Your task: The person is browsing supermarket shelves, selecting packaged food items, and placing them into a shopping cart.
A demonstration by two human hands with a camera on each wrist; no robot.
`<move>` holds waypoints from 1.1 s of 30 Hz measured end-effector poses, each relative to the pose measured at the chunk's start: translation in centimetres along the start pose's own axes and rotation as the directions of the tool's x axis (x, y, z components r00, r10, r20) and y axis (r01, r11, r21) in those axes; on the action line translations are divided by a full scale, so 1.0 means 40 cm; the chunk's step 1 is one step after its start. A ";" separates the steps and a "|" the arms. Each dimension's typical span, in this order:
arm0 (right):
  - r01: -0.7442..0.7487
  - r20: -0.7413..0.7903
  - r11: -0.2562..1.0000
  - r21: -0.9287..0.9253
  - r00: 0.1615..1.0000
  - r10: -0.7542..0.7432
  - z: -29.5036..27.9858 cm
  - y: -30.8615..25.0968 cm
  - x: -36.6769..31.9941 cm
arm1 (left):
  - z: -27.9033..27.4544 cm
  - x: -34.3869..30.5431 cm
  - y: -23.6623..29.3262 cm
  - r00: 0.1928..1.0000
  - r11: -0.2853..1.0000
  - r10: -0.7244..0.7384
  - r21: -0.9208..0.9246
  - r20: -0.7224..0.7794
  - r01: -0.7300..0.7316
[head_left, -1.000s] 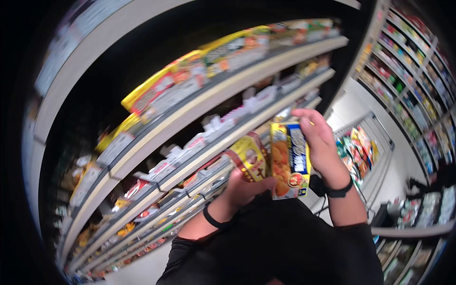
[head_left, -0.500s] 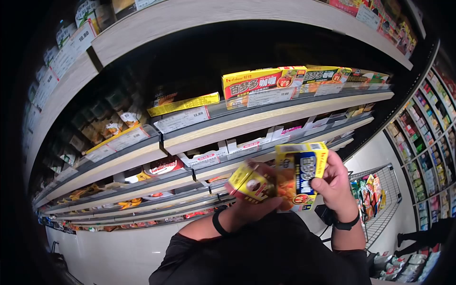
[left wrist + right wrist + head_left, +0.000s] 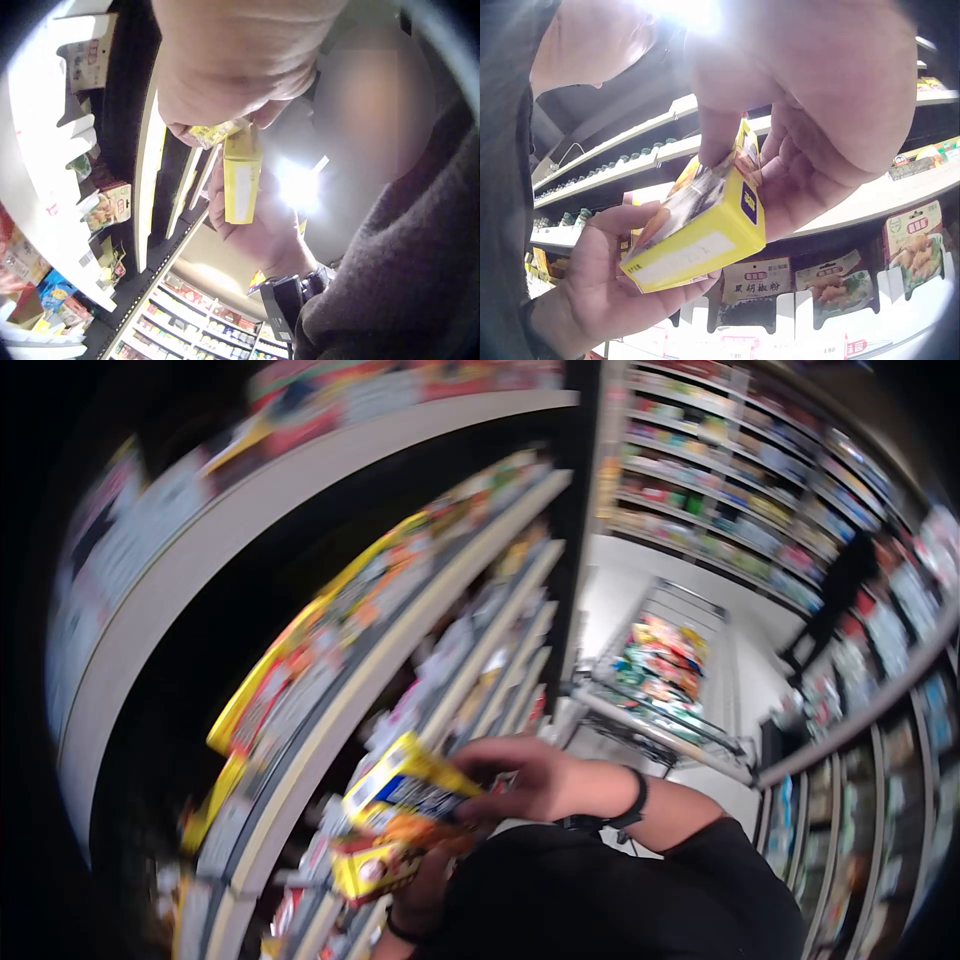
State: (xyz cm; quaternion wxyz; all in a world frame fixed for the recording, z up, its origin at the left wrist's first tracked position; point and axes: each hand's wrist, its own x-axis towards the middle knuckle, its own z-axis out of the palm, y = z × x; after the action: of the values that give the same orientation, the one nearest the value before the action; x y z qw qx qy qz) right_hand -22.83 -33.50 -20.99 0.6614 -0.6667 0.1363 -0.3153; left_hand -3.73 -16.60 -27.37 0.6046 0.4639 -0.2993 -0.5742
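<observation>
My right hand (image 3: pixel 520 775) grips a yellow and blue curry box (image 3: pixel 415 788) with food pictured on its front. In the right wrist view the thumb and fingers of that hand pinch the curry box (image 3: pixel 705 232) from above. Just below it, my left hand (image 3: pixel 428 885) holds a smaller yellow and dark red box (image 3: pixel 375 868), blurred in the head view. The two boxes are close side by side. From the left wrist, a narrow yellow side of the curry box (image 3: pixel 241 184) shows between both hands.
A shelf rack (image 3: pixel 400 630) stands close on the left, with yellow curry boxes on one level. Seasoning packets (image 3: pixel 832 285) stand in white holders. A cart (image 3: pixel 665 710) with colourful packs is ahead on the right. Further off are a person in dark clothes (image 3: pixel 840 595) and full shelves (image 3: pixel 690 470).
The view has swung right, bringing the cart nearer the middle. Both hands and boxes now appear lower and further left in it. Each hand keeps its box throughout.
</observation>
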 end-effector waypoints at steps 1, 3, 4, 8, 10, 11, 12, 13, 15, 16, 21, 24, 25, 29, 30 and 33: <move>0.080 -0.006 0.990 -0.116 0.997 -0.081 -0.012 0.019 -0.006 | 0.002 0.012 -0.010 1.000 1.000 0.015 0.025 0.019 -0.016; -0.024 0.011 0.999 0.034 1.000 0.023 -0.028 -0.001 -0.021 | 0.041 0.077 -0.026 0.987 0.991 0.125 0.025 0.104 -0.128; -0.006 -0.016 0.998 0.070 1.000 0.007 -0.033 0.013 -0.034 | 0.061 0.094 -0.034 0.973 0.983 0.179 0.013 0.148 -0.183; -0.040 -0.118 0.993 -0.112 0.993 0.027 -0.100 -0.016 -0.096 | 0.137 0.161 -0.049 0.921 0.954 0.297 -0.031 0.253 -0.298; -0.004 -0.174 0.991 -0.135 0.985 -0.020 -0.123 -0.010 -0.123 | 0.160 0.175 -0.057 0.906 0.944 0.326 -0.049 0.268 -0.326; 0.019 -0.203 0.992 -0.125 0.978 -0.045 -0.132 -0.009 -0.137 | 0.166 0.179 -0.061 0.901 0.939 0.341 -0.057 0.267 -0.339; 0.043 -0.233 0.993 -0.114 0.970 -0.069 -0.144 -0.018 -0.152 | 0.177 0.183 -0.065 0.897 0.935 0.353 -0.062 0.267 -0.349; 0.060 -0.241 0.974 -0.216 0.964 -0.113 -0.161 -0.030 -0.165 | 0.184 0.186 -0.067 0.891 0.929 0.368 -0.076 0.266 -0.362; 0.036 -0.236 0.981 -0.193 0.968 -0.082 -0.185 -0.052 -0.177 | 0.205 0.192 -0.077 0.901 0.939 0.342 -0.053 0.267 -0.341; 0.026 -0.215 0.985 -0.168 0.975 -0.063 -0.196 -0.054 -0.176 | 0.215 0.193 -0.081 0.908 0.945 0.324 -0.043 0.265 -0.325; 0.109 -0.218 0.931 -0.348 0.957 -0.194 -0.228 -0.018 -0.173 | 0.248 0.183 -0.070 0.946 0.961 0.272 -0.004 0.179 -0.275; -0.009 -0.180 0.967 -0.256 0.983 -0.038 -0.222 -0.037 -0.147 | 0.263 0.174 -0.051 0.946 0.950 0.312 0.004 0.083 -0.313; 0.002 -0.124 0.970 -0.243 0.992 -0.033 -0.218 -0.039 -0.131 | 0.261 0.171 -0.049 0.938 0.938 0.343 0.034 0.043 -0.345; 0.001 0.028 0.987 -0.162 1.000 0.003 -0.198 -0.033 -0.076 | 0.216 0.150 -0.047 0.865 0.855 0.489 0.260 -0.116 -0.449; -0.009 0.054 0.991 -0.133 0.998 0.016 -0.194 -0.031 -0.065 | 0.218 0.144 -0.039 0.847 0.851 0.507 0.247 -0.156 -0.464; 0.170 0.107 0.979 -0.116 0.982 -0.158 -0.177 0.017 -0.041 | 0.265 0.132 -0.004 0.807 0.846 0.507 -0.004 -0.303 -0.533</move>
State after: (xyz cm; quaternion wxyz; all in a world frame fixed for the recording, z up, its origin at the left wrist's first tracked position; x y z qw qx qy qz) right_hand -28.19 -38.22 -22.58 0.5960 -0.7304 0.0677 -0.3267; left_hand -12.42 -24.03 -24.27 0.7959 0.4158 -0.2968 -0.3248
